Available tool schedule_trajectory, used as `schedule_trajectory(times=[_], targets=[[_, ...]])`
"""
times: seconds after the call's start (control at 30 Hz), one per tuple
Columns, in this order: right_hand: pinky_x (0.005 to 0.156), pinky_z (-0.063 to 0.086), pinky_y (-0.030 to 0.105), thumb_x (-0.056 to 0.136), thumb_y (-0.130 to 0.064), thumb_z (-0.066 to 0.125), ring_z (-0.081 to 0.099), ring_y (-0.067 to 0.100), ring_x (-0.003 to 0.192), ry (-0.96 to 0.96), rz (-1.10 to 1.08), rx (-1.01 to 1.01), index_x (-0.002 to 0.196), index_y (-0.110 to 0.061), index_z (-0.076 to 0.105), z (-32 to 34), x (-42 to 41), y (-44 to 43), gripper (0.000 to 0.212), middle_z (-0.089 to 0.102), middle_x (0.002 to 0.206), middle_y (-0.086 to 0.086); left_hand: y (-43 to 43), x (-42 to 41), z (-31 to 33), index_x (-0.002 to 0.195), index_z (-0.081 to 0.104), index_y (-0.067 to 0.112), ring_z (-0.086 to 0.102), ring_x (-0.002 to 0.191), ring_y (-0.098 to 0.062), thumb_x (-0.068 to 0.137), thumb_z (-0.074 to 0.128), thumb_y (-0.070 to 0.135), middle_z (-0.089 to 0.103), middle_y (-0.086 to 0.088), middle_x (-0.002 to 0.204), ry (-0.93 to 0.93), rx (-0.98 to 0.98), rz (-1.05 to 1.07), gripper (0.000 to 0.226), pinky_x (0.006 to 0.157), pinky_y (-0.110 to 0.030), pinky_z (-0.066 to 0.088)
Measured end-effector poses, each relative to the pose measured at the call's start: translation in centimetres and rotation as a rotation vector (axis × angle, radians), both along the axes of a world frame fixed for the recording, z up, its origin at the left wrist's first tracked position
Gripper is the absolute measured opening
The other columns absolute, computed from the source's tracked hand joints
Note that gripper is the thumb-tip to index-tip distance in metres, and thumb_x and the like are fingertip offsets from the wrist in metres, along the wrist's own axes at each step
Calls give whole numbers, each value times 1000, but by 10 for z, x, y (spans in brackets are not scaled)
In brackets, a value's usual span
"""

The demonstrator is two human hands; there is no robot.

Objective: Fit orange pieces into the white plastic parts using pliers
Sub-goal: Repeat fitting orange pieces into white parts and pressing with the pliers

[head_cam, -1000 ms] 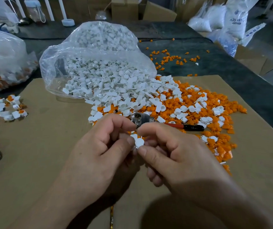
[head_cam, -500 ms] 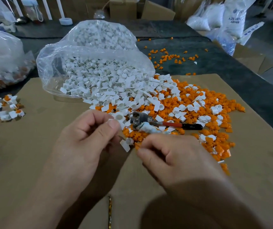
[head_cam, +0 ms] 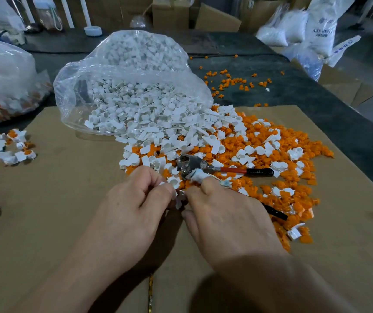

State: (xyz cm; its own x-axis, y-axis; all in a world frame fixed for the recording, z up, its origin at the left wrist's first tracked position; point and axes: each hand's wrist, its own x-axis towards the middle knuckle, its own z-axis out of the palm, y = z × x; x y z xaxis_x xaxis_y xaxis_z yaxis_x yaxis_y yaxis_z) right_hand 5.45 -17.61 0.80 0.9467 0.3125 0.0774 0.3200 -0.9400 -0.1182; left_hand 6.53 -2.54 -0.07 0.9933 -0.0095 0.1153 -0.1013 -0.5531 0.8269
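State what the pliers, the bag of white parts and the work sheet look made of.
Pliers: bare grey metal head, glinting; handles look coated in red and black plastic or rubber. Bag: thin clear plastic film, glossy and creased. Work sheet: matt brown cardboard, probably.

Cardboard sheet (head_cam: 56,222): on the table (head_cam: 305,93), beneath everything near.
Bag (head_cam: 135,71): at the sheet's far edge, mouth toward the pile.
Pile (head_cam: 260,150): right of centre, before the bag.
Pliers (head_cam: 203,166): on the pile's near edge, handles rightward.
Left hand (head_cam: 131,213), right hand (head_cam: 228,222): side by side before the pliers.
Plastic part (head_cam: 179,199): between the hands' fingertips.
Second bag (head_cam: 5,82): far left, behind the sheet.
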Motion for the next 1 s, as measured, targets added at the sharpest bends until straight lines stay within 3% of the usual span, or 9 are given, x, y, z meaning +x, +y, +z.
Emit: schedule_trajectory(times=[0.17, 0.37, 0.5, 0.57, 0.67, 0.8, 1.0], targets=[[61, 35, 31, 102, -29, 42, 35, 14, 80, 13, 31, -22, 116, -26, 46, 1, -2, -3, 15, 33, 98, -3, 2, 0, 2, 76, 59, 26, 54, 61, -1, 83, 54, 42, 60, 13, 61, 12, -37, -9, 19, 54, -11, 40], [64, 34, 28, 99, -35, 38, 37, 13, 80, -39, 71, 69, 117, -29, 46, -1, -4, -9, 21, 41, 101, -7, 4, 3, -1, 81, 65, 26, 62, 58, -3, 82, 61, 54, 70, 11, 65, 32, -120, 49, 28, 58, -30, 44], [65, 44, 16, 92, -38, 45, 54, 2, 76, 20, -53, 568, 106, -37, 58, -5, -2, -22, 20, 56, 85, -16, 2, 4, -2, 77, 66, 19, 65, 51, -10, 84, 76, 27, 74, -2, 67, 80, -388, 11, 15, 49, -21, 48], [63, 57, 33, 94, -29, 55, 64, 9, 63, 324, -155, 1086, 105, -39, 62, -3, 0, -25, 16, 67, 73, -3, 1, 4, -3, 72, 66, 17, 63, 48, -15, 77, 79, 22, 73, -11, 66, 113, -526, -47, 14, 46, -19, 48], [59, 49, 43, 85, -23, 58, 66, 23, 56, 661, -146, 1552, 95, -29, 72, 0, 4, -28, 18, 68, 65, 11, -2, 5, -3, 72, 68, 19, 65, 50, -18, 70, 74, 20, 69, -17, 64, 91, -634, -95, 6, 45, -21, 49], [48, 53, 31, 77, -10, 64, 65, 23, 54, 898, -110, 1881, 89, -6, 73, 6, 6, -22, 15, 65, 69, 18, -3, 3, -4, 80, 72, 22, 66, 52, -20, 62, 80, 29, 66, -15, 64, 40, -689, -142, 21, 47, -24, 50], [48, 54, 30, 90, -3, 48, 64, 24, 55, 1076, -79, 2020, 114, -3, 61, 11, 5, -26, 28, 62, 76, 18, -2, 2, -5, 82, 73, 23, 66, 54, -19, 65, 77, 32, 69, -10, 66, 30, -735, -171, 19, 47, -24, 50]])
